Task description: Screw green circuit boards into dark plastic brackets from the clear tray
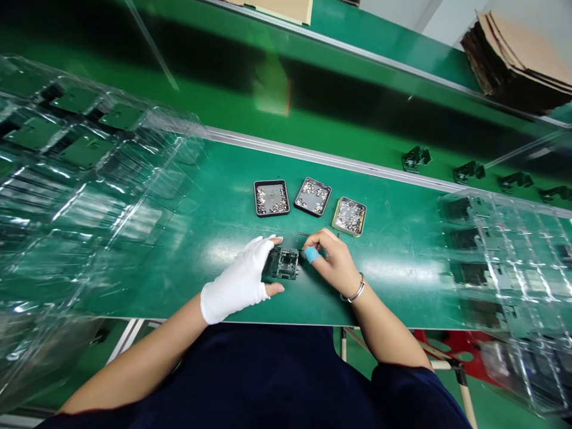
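A small dark green circuit-board assembly with an open frame lies on the green worktop. At its left side is my left hand, in a white glove with bare thumb and fingertips. Its thumb and index finger are spread apart around the assembly; whether they touch it I cannot tell. My right hand, with blue tape on a digit and a bracelet at the wrist, is closed in a pinch at the assembly's right edge. A thin dark tool sticks out of this hand; its kind is unclear.
Three small trays of metal parts, a left tray, a middle tray and a right tray, stand beyond my hands. Clear plastic blister trays with boards flank me, a left stack and a right stack. Several assemblies line the back ledge.
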A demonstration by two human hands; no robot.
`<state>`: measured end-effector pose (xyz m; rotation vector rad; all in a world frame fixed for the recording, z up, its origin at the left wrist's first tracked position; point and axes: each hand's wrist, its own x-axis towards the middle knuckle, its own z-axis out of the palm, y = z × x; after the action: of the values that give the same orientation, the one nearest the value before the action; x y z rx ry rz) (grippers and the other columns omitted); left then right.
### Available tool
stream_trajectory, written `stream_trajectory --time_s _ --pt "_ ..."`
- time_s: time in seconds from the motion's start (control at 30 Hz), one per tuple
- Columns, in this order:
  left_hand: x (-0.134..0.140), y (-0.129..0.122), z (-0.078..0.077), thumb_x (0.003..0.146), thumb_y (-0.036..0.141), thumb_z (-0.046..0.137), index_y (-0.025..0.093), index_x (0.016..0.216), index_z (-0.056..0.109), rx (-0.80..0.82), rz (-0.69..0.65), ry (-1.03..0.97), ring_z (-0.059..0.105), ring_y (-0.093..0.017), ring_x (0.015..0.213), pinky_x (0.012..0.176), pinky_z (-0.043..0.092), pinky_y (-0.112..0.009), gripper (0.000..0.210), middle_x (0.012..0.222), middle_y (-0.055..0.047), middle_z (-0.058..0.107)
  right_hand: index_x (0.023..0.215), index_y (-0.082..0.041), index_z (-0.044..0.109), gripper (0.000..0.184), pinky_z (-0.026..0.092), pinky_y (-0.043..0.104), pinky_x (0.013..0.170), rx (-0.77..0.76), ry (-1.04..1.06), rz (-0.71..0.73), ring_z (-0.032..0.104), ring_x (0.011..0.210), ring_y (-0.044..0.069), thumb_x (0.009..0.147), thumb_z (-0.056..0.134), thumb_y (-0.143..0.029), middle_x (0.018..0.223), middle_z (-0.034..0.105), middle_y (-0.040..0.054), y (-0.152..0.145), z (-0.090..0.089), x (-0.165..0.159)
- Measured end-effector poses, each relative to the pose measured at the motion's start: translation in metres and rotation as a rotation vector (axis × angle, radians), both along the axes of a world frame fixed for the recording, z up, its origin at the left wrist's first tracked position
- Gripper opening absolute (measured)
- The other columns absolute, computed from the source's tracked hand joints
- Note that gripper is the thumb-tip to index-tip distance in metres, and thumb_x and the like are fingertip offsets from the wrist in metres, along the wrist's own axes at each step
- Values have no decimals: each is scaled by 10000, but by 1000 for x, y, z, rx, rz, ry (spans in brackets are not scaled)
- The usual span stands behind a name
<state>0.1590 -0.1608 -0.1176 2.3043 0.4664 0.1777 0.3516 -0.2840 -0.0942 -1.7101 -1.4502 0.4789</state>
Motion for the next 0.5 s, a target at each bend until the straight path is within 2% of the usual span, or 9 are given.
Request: stream_trajectory --time_s 0.1,0.2,0.33,0.5 --pt "-7 8 2 811 374 627 153 1289 418 49 62 33 514 -289 1198 998 436 -450 567 1278 -147 531 859 -204 558 75 444 258 679 3 13 15 520 721 136 887 504 -159 801 552 13 0 -1 1" --pt "-8 12 5 866 216 534 174 1087 579 182 24 174 594 -253 993 862 488 -397 230 1068 -89 630 874 -203 561 79 447 259 687 9 15 24 522 723 135 888 501 -153 812 559 15 1 -2 1" --pt "-2 11 5 883 164 490 171 940 651 395 -31 281 584 -243 835 709 474 -352 171 914 -79 645 882 -201 563 87 448 258 693 5 23 40 527 725 133 882 502 -138 830 572 17 1 -3 1" --pt "2 8 3 864 107 477 168 882 661 509 -82 319 567 -232 779 643 431 -321 195 849 -71 632 881 -203 562 82 455 265 698 4 17 43 536 733 138 886 500 -149 838 580 21 1 -3 1"
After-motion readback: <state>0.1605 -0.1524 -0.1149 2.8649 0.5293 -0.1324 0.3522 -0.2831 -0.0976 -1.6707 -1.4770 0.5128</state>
